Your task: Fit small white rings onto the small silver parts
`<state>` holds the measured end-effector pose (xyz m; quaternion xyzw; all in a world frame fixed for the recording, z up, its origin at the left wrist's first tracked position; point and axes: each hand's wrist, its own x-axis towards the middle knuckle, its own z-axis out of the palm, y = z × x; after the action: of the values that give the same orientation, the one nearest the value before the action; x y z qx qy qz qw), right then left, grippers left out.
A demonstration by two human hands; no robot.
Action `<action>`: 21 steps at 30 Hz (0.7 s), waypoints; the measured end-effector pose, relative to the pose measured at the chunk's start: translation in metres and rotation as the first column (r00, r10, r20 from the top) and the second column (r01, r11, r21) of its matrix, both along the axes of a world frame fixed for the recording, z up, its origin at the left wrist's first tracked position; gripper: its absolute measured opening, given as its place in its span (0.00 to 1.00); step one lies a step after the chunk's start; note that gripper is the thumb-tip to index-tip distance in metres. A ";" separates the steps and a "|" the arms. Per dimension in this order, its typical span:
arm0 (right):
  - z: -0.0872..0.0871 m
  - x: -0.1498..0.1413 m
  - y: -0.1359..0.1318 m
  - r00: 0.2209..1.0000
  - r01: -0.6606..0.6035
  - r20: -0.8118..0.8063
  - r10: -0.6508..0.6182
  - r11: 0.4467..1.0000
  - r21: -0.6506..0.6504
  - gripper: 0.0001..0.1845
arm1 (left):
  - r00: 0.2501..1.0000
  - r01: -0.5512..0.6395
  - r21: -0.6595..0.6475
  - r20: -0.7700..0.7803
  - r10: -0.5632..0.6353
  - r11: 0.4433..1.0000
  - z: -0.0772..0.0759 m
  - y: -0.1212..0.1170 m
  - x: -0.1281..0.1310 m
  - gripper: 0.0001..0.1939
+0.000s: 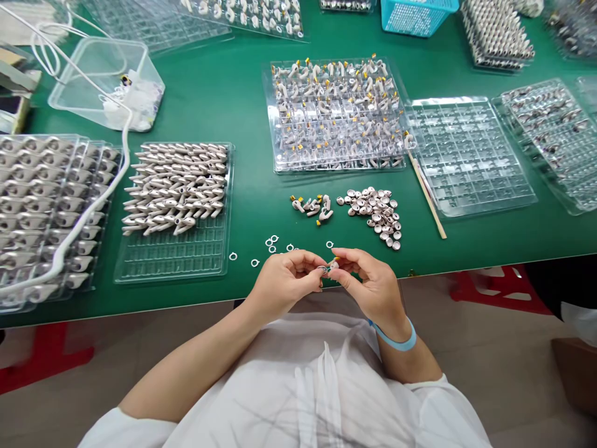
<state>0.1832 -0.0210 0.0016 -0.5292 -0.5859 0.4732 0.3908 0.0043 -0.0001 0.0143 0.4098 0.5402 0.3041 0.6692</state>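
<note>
My left hand (pixel 289 279) pinches a small ring-shaped part (pixel 322 269) between thumb and fingertips at the table's front edge. Facing it, my right hand (pixel 370 285) is closed on a small pale earphone-like piece with a yellow tab (pixel 334 264). The two parts meet or nearly touch; fingers hide the exact contact. Just beyond my hands lie loose white rings (pixel 255 263), several curved pale pieces with yellow tabs (pixel 325 210), and a pile of small round metallic caps (pixel 383 218).
A clear tray of yellow-tabbed pieces (pixel 336 115) lies ahead. Left are a tray of pale elongated parts (pixel 177 186), a tray of larger shells (pixel 37 205), a white cable (pixel 93 211) and a plastic tub (pixel 107 56). Rightward are a wooden stick (pixel 428 196) and a transparent tray (pixel 471 155).
</note>
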 end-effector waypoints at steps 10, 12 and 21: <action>0.001 -0.001 -0.003 0.997 -0.038 0.069 0.029 0.989 0.141 0.13 | 0.999 0.018 0.025 -0.040 -0.017 1.000 -0.002 -0.005 0.000 0.06; -0.001 -0.001 -0.004 0.997 -0.043 0.076 0.032 0.988 0.145 0.13 | 0.999 0.012 0.042 -0.040 -0.010 0.999 -0.003 -0.005 -0.001 0.05; -0.006 -0.001 -0.005 0.997 -0.045 0.072 0.038 0.994 0.101 0.12 | 0.999 -0.044 0.030 0.001 0.044 0.999 -0.004 -0.002 0.000 0.05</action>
<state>0.1817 -0.0258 -0.0043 -0.5123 -0.6338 0.4316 0.3869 0.0041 -0.0019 0.0100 0.4077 0.5443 0.3267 0.6564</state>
